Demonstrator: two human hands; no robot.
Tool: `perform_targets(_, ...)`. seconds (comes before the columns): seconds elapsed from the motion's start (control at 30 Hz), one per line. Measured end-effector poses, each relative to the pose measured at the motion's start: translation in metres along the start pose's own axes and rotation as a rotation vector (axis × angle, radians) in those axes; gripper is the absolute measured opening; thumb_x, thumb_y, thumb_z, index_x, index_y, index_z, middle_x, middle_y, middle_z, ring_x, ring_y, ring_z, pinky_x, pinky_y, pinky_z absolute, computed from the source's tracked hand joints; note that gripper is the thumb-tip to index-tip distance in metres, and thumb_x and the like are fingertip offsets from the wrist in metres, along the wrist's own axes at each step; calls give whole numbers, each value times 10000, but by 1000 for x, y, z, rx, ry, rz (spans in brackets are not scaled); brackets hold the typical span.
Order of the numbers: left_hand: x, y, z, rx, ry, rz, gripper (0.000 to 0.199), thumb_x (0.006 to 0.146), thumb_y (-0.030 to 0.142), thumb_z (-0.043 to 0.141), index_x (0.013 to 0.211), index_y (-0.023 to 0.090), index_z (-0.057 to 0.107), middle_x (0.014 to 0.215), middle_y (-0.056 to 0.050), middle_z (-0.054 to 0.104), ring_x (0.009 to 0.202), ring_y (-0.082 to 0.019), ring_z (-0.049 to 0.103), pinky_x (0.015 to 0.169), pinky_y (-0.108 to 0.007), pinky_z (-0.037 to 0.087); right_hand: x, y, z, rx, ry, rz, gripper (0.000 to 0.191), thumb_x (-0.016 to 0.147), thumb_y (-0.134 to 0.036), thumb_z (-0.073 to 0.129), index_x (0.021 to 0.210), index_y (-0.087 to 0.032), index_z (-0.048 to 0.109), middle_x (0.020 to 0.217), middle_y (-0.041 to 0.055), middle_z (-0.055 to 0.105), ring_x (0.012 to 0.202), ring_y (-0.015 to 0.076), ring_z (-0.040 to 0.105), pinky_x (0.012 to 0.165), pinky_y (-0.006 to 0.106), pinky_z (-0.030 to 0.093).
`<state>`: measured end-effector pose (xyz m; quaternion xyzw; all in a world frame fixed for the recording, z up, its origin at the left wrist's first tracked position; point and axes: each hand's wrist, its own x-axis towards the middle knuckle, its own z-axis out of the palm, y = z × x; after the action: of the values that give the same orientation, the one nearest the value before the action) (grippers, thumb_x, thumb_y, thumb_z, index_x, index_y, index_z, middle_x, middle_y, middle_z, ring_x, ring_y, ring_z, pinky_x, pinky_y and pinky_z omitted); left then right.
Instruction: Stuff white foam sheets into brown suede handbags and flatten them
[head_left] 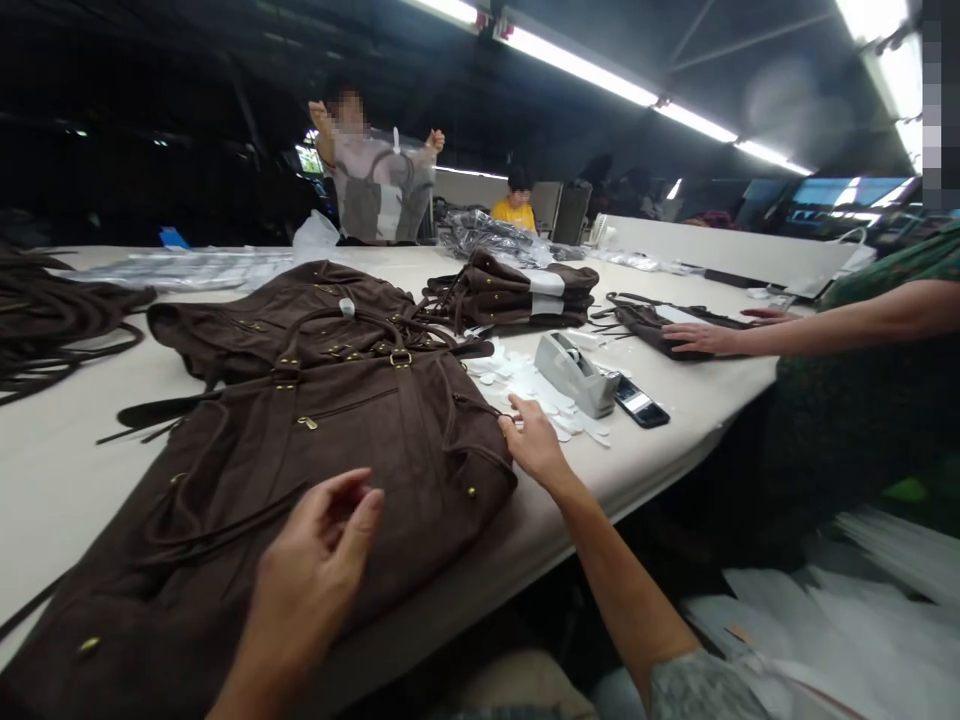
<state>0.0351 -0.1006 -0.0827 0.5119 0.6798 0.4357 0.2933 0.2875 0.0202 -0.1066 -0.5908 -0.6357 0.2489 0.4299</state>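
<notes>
A large dark brown handbag (360, 440) lies flat in front of me, its zip pocket and brass fittings facing up. Above its lower middle hovers my left hand (319, 560), fingers loosely curled and thumb apart, holding nothing. At the bag's right side, my right hand (536, 442) has its fingertips closed on the edge near a thin cord; the exact grip is partly hidden. Behind lies another brown bag (247, 320), a white tag on its handle. White paper tags (517, 375) are scattered beyond my right hand, beside a grey tape dispenser (576, 375).
A phone (641, 402) lies near the edge of the table (697, 400). Stacked brown bags (525, 295) stand farther back. At right, a co-worker's hands (697, 338) rest on a brown bag; another person holds up a bagged handbag (382, 195). Brown straps (60, 310) lie left.
</notes>
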Motion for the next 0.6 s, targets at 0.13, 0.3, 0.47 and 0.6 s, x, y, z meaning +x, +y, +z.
perform_targets(0.13,40,31,54,-126,-234,-70,912,664,783,592,1265,97,561,1079,-145,656,898,-279,654,699,-357,541,-22,-13,12,141,-122,-29,257,910,-247,473,1034,-196,693,961,71,663,944,221,600,915,376,479)
perform_targets(0.3,55,40,65,-235,-406,-182,541,668,591,726,909,110,666,875,-104,720,799,-228,684,671,-286,560,-68,-37,18,368,-274,-163,302,956,-368,435,856,-195,661,870,56,598,815,187,590,776,328,510)
perform_targets(0.47,51,45,31,-422,-271,-430,418,612,280,804,988,160,667,854,-82,743,669,-193,698,613,-273,590,-71,1,23,632,-323,311,418,881,-455,519,1128,-142,643,831,57,608,592,153,603,520,282,505)
perform_targets(0.6,55,67,10,-318,-243,-350,534,568,316,840,1057,176,676,839,-49,747,694,-198,709,607,-261,595,-55,17,30,400,-269,256,459,857,-431,614,1230,-165,616,911,83,682,607,171,627,561,301,512)
